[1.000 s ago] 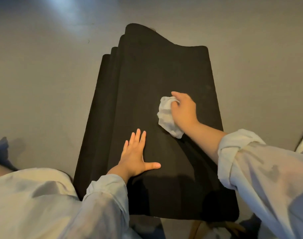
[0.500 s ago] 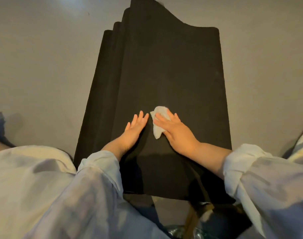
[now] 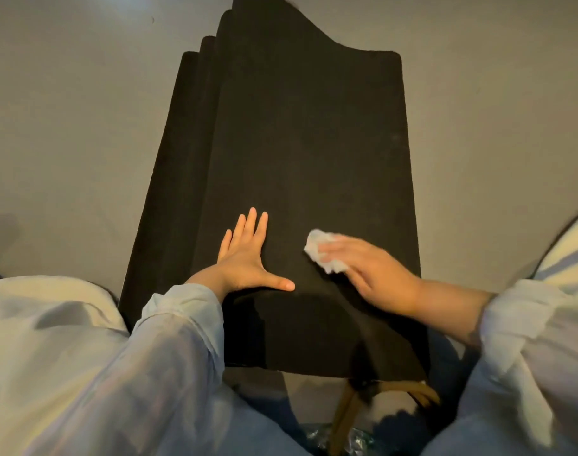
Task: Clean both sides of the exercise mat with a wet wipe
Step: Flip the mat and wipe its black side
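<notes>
The black exercise mat (image 3: pixel 301 179), matte and faintly grainy, lies folded in stepped layers on the smooth grey floor (image 3: pixel 67 126). A crumpled white wet wipe (image 3: pixel 324 253) sits on its top layer under the right hand (image 3: pixel 376 278), whose fingers press it flat, blurred. The left hand (image 3: pixel 245 261) rests beside it, fingers splayed straight on the mat.

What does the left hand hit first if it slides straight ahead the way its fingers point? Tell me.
Nothing but mat, as far as the picture shows. The left hand lies flat, fingers pointing up the exercise mat toward its far edge. The wet wipe under the right hand sits off to the side, out of that line.
</notes>
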`<state>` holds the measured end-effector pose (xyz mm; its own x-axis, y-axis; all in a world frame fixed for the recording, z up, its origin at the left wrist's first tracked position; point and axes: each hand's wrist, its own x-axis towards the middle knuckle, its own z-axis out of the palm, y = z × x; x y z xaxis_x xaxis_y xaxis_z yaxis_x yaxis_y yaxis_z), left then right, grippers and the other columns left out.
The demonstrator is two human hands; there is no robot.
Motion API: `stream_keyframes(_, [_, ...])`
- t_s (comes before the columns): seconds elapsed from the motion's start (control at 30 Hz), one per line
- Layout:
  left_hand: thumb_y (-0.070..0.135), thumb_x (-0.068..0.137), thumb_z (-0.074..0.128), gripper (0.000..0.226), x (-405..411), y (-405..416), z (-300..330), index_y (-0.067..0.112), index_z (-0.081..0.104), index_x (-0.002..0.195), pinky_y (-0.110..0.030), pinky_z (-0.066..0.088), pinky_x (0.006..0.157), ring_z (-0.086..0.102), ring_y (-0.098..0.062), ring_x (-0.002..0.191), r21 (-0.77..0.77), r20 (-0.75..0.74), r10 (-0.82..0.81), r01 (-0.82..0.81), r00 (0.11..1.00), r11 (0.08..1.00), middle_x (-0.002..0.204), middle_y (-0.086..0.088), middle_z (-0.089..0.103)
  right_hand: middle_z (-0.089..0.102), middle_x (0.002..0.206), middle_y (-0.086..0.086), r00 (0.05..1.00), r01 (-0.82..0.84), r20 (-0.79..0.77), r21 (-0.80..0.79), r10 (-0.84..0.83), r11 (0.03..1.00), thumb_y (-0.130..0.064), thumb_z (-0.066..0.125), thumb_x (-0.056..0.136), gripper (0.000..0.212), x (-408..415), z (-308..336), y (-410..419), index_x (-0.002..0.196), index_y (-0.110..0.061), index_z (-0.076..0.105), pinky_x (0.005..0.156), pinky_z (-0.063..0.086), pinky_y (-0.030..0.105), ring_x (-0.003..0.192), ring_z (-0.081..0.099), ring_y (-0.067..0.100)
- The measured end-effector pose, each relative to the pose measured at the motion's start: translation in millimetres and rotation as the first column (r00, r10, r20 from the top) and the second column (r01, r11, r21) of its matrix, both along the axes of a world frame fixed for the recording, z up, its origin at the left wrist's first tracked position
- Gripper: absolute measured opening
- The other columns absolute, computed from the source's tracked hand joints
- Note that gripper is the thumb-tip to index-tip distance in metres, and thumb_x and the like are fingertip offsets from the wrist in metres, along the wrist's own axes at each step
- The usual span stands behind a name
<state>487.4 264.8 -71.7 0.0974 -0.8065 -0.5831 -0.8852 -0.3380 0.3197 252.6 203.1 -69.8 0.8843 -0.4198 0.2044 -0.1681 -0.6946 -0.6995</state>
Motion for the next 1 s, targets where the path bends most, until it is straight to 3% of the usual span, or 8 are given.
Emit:
stream_keyframes(0.13, [0.065, 0.058, 0.074, 0.139, -3.8, -0.8, 0.4, 0.024, -0.027, 0.144, -0.035, -0.016, 0.112, -0.034, -0.015, 0.137, 0.009, 0.027, -0.005, 0.005, 1.000, 1.000, 0.150, 0.002, -0.037, 0.056, 0.127, 0.023, 0.891, 0.426, -0.161, -0.021, -0.424, 0.905, -0.009, 0.047, 0.097, 0.028, 22.9, -0.7, -80.3, 0.118, 0.004, 0.059, 0.100, 0.028, 0.019, 0.120, 0.049, 0.036])
stream_keyframes(0.23, [0.066, 0.057, 0.074, 0.140, -5.3, -1.9, 1.5, 0.024, -0.027, 0.144, -0.036, -0.016, 0.113, -0.033, -0.015, 0.137, 0.015, 0.041, -0.005, 0.005, 0.999, 1.000, 0.150, 0.002, -0.036, 0.027, 0.153, 0.010, 0.763, 0.544, -0.425, 0.016, -0.487, 0.839, -0.037, 0.052, 0.095, 0.059, 36.7, -20.4, -113.1, 0.146, -0.014, 0.033, 0.112, 0.019, 0.034, 0.140, 0.024, 0.030])
stream_keyframes(0.3, [0.066, 0.058, 0.074, 0.140, -6.5, -2.4, 1.7, 0.024, -0.027, 0.144, -0.036, -0.015, 0.113, -0.032, -0.016, 0.138, 0.019, 0.057, 0.000, -0.001, 0.998, 1.000, 0.150, 0.002, -0.036, 0.009, 0.159, 0.003, 0.675, 0.536, -0.550, -0.093, -0.492, 0.839, -0.049, 0.046, 0.095, 0.068, 42.7, -33.7, -120.4, 0.151, -0.025, 0.016, 0.116, 0.008, 0.045, 0.145, 0.009, 0.030])
stream_keyframes(0.43, [0.066, 0.057, 0.075, 0.140, -8.0, -2.4, 1.8, 0.024, -0.027, 0.144, -0.036, -0.015, 0.113, -0.033, -0.016, 0.138, 0.024, 0.070, 0.001, -0.003, 0.998, 1.000, 0.150, 0.003, -0.036, 0.021, 0.156, 0.009, 0.647, 0.600, -0.516, -0.110, -0.562, 0.792, -0.021, 0.029, 0.103, 0.048, 42.4, -46.7, -116.5, 0.151, -0.023, 0.022, 0.117, 0.005, 0.039, 0.142, 0.019, 0.034])
stream_keyframes(0.53, [0.066, 0.057, 0.075, 0.140, -7.2, -2.0, 2.9, 0.025, -0.027, 0.144, -0.036, -0.015, 0.113, -0.032, -0.015, 0.138, 0.022, 0.067, 0.008, -0.010, 0.998, 1.000, 0.150, 0.003, -0.036, 0.036, 0.149, 0.013, 0.687, 0.605, -0.479, -0.041, -0.547, 0.795, -0.020, 0.029, 0.103, 0.044, 40.7, -43.5, -93.6, 0.148, -0.022, 0.031, 0.112, 0.017, 0.033, 0.137, 0.030, 0.035])
stream_keyframes(0.67, [0.067, 0.057, 0.074, 0.140, -6.6, -0.8, 4.7, 0.025, -0.026, 0.145, -0.035, -0.016, 0.113, -0.033, -0.014, 0.137, 0.015, 0.044, 0.012, -0.012, 0.999, 1.000, 0.151, 0.003, -0.035, 0.039, 0.148, 0.010, 0.830, 0.421, -0.422, 0.047, -0.364, 0.906, -0.015, 0.038, 0.101, 0.044, 16.8, -37.8, -36.1, 0.145, -0.019, 0.034, 0.104, 0.029, 0.028, 0.132, 0.040, 0.034])
stream_keyframes(0.83, [0.066, 0.058, 0.074, 0.139, -8.7, -0.7, 9.0, 0.024, -0.027, 0.144, -0.036, -0.014, 0.113, -0.032, -0.016, 0.138, 0.028, 0.073, 0.004, -0.006, 0.997, 1.000, 0.151, 0.002, -0.035, 0.039, 0.149, 0.006, 0.908, 0.140, -0.420, 0.269, -0.015, 0.953, -0.003, 0.042, 0.097, 0.054, -24.7, -23.1, 46.6, 0.140, -0.029, 0.022, 0.105, 0.012, 0.005, 0.137, 0.035, 0.021])
stream_keyframes(1.0, [0.066, 0.058, 0.074, 0.139, -10.5, -0.1, 9.7, 0.024, -0.027, 0.145, -0.037, -0.014, 0.113, -0.031, -0.016, 0.138, 0.027, 0.085, 0.010, -0.012, 0.996, 1.000, 0.151, 0.002, -0.034, 0.056, 0.133, 0.005, 0.803, -0.402, -0.379, 0.225, 0.459, 0.888, -0.012, 0.049, 0.093, 0.036, -66.6, -15.0, 73.1, 0.128, -0.017, 0.055, 0.109, 0.038, 0.036, 0.130, 0.045, 0.015])
